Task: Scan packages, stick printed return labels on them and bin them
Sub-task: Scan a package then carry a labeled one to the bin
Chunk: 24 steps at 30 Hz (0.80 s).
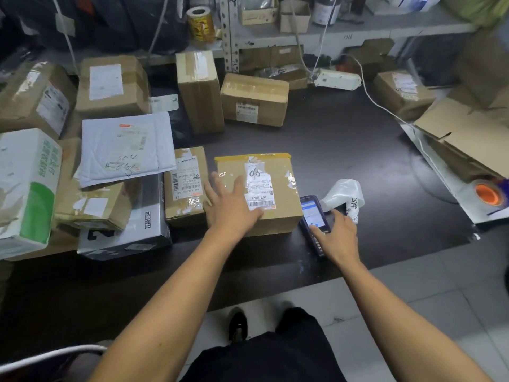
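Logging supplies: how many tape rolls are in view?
2: a yellow roll on the back shelf, and an orange-cored roll at the table's right edge. Others may be hidden among the clutter.

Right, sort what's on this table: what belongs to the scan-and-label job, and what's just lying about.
Job in hand:
- brown box under the left hand
- handheld scanner, touched by the right hand
- curled label strip beside it
- waiting parcels, e.g. white padded mailer

Lying about:
- power strip
- orange-cored tape roll
- yellow roll on the shelf
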Motion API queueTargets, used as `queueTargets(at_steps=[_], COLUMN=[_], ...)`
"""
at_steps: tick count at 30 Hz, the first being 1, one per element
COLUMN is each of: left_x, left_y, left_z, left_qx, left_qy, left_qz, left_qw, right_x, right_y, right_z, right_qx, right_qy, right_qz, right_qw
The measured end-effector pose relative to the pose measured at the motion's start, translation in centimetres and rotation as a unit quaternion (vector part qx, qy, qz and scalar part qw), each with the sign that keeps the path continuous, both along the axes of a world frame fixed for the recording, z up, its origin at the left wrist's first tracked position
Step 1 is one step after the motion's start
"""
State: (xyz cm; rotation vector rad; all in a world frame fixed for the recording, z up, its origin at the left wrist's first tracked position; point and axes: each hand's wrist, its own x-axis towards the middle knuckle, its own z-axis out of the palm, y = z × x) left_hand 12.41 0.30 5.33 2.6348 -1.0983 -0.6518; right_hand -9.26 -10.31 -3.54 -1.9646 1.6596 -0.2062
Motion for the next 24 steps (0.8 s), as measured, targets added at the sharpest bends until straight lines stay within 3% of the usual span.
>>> queueTargets(at_steps=[5, 10, 14, 18, 24], left_x=[-1.6, -5.7, -10.5, -13.9, -15.2], left_y=[-3.4, -9.5, -15.3, -19.6, -22.2], left_z=[0.3, 0.4, -0.7, -2.9, -5.8], left_qx=[0.032, -0.073, -0.093, -0.061, -0.058], left_qy=[-0.045, -0.041, 0.02, 0.081, 0.137], left_qz=[-0.061, -0.129, -0.195, -0.2, -0.156], left_qw=[0.997, 0.988, 0.976, 0.974, 0.976], right_x=[-1.3, -3.2, -5.2, -6.4, -7.5], right_y=[-2.4, -6.9, -10.5, -13.5, -14.9], right_z=[0.6, 0.4, -0.4, -1.9, -2.2], right_qx=[-0.035, -0.059, -0.026, 0.059, -0.012], right_qy=[-0.045, -0.079, -0.066, -0.048, -0.119], right_qz=[-0.013, -0.026, -0.035, -0.017, 0.019], right_qw=[0.998, 0.995, 0.997, 0.997, 0.993])
